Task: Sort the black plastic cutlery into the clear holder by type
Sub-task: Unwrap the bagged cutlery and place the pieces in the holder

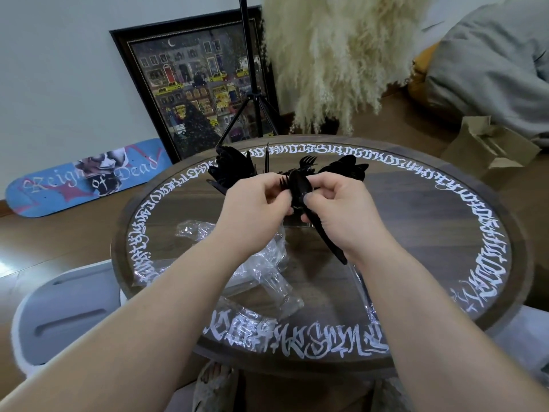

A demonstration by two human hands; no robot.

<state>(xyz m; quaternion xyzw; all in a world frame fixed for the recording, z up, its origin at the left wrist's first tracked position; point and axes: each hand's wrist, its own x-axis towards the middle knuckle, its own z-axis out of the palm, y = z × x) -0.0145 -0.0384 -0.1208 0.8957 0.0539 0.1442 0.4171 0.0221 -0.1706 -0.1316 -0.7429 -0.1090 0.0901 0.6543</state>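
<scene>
Clear wrapping (261, 263): crumpled on round table (445, 233), near edge, discarded.
Left hand (255, 203), right hand (341, 209): both pinch bundle of black cutlery (300, 188) above table, likely separating pieces by type.
Clear holder (234, 173): behind hands, mostly hidden; knives left, forks middle, spoons right, heads up.

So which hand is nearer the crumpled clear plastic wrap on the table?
Left. The left hand is right above the clear plastic wrap, its wrist overlapping it; the right hand sits off to the wrap's right, gripping black cutlery.
</scene>
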